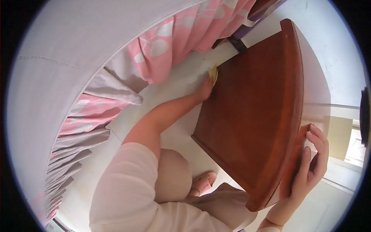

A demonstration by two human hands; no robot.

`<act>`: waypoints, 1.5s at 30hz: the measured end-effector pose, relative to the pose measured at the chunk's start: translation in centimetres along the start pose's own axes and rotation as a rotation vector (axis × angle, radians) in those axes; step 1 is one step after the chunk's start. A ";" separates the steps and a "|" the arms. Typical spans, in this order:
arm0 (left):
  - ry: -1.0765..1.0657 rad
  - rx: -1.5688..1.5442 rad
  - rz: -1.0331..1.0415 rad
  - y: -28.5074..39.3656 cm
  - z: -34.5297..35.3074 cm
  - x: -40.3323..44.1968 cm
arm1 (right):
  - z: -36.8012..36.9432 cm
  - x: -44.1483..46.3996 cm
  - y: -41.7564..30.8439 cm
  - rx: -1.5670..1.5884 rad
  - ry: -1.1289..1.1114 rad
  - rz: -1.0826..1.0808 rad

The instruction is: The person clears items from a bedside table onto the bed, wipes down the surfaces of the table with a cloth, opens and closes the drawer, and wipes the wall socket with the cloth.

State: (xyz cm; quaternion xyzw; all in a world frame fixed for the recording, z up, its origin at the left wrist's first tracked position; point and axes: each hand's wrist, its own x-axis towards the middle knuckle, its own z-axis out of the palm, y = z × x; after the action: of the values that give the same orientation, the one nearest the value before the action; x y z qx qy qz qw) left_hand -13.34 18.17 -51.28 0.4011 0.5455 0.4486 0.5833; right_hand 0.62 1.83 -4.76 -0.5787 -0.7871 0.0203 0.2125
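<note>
A reddish-brown wooden cabinet (247, 100) stands before me, appearing tilted in the view, with its broad side panel facing me. My left hand (206, 88) reaches to the panel's far lower edge. It is closed around a yellow cloth (213, 74), which touches the wood there. The hand partly covers the cloth. On the right, my right hand (313, 162) rests at the edge of the cabinet's glossy top, fingers apart and slightly bent, holding nothing.
A bed with a pale grey cover (77, 34) and a pink patterned skirt (154, 50) runs along the left. Pale floor tiles (170, 100) lie between bed and cabinet. My foot in a pink slipper (203, 183) is near the cabinet's base. A white wall (309, 19) stands behind.
</note>
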 end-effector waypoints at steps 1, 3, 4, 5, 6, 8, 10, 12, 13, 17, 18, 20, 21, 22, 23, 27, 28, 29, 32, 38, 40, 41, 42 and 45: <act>-0.071 0.113 -0.076 -1.4 -0.5 -1.6 | 0.0 -0.1 0.0 0.002 -0.011 0.006; -0.102 0.022 -0.237 0.5 -1.2 -7.8 | 0.2 0.0 0.1 -0.010 0.004 -0.001; -0.138 0.065 -0.253 -0.2 -1.4 -10.5 | 0.2 0.0 0.0 -0.030 0.022 -0.009; -0.175 0.108 -0.267 -1.0 -1.7 -13.2 | 0.2 0.1 -0.1 -0.028 0.018 -0.007; -0.169 0.206 -0.232 -1.7 -1.9 -16.9 | 0.2 0.1 -0.2 -0.036 0.018 -0.006; -0.166 0.307 -0.196 -1.5 -2.6 -20.9 | 0.2 0.0 -0.3 -0.044 0.020 -0.002; -0.320 0.204 -0.327 0.0 -3.4 -22.0 | 0.3 0.0 -0.1 -0.031 0.027 0.012; -0.253 0.251 -0.336 -0.4 -2.1 -21.4 | 0.5 -0.1 -0.1 -0.011 0.033 0.021; -0.184 0.294 -0.339 -0.5 -1.0 -20.8 | 0.5 -0.1 -0.1 0.007 0.042 0.024; -0.082 0.147 -0.086 1.5 -1.1 -10.5 | 0.8 -0.2 -0.4 0.003 0.061 0.049; -0.095 0.195 -0.055 3.3 -1.5 -7.5 | 0.9 -0.2 -0.3 0.013 0.069 0.062; 0.006 0.189 0.016 0.5 -0.2 0.5 | 1.0 -0.2 -0.1 0.013 0.071 0.076; 0.013 0.087 0.084 0.9 -0.3 2.7 | 1.0 -0.2 -0.1 0.032 0.076 0.082; 0.018 -0.015 0.150 1.5 -0.2 4.1 | 1.0 -0.2 0.0 0.051 0.081 0.089; 0.011 -0.023 0.139 1.9 -0.4 4.8 | 0.9 -0.2 0.0 0.042 0.072 0.097; -0.010 0.215 0.031 2.9 -1.1 0.9 | 1.0 -0.3 0.1 0.023 0.087 0.097; -0.040 0.197 -0.037 2.2 -1.4 -0.9 | 0.9 -0.4 0.1 -0.017 0.088 0.092; -0.069 0.177 -0.099 1.4 -1.8 -2.8 | 0.9 -0.4 0.0 -0.012 0.095 0.108; -0.198 0.166 -0.305 -2.2 -2.6 -13.1 | 0.9 -0.3 -0.3 -0.035 0.055 0.055; -0.290 0.298 -0.490 0.2 -3.6 -20.9 | 1.0 -0.3 0.6 0.033 0.073 -0.006; -0.303 0.376 -0.535 1.1 -3.7 -20.1 | 0.7 -0.3 1.1 0.001 0.042 -0.095; -0.384 0.476 -0.522 1.5 -3.7 -19.8 | 0.7 -0.3 1.3 -0.001 0.039 -0.091; -0.464 0.572 -0.507 1.8 -3.5 -19.9 | 0.8 -0.3 1.4 0.026 0.037 -0.087; -0.401 0.632 -0.526 4.8 -2.9 -20.6 | 0.8 -0.2 1.4 0.037 0.036 -0.100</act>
State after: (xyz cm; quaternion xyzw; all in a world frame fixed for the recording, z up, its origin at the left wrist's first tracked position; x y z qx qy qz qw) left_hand -16.72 -0.39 -41.19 0.4862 0.6152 0.0102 0.6206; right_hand 1.65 2.25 -5.96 -0.5347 -0.8108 0.0139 0.2379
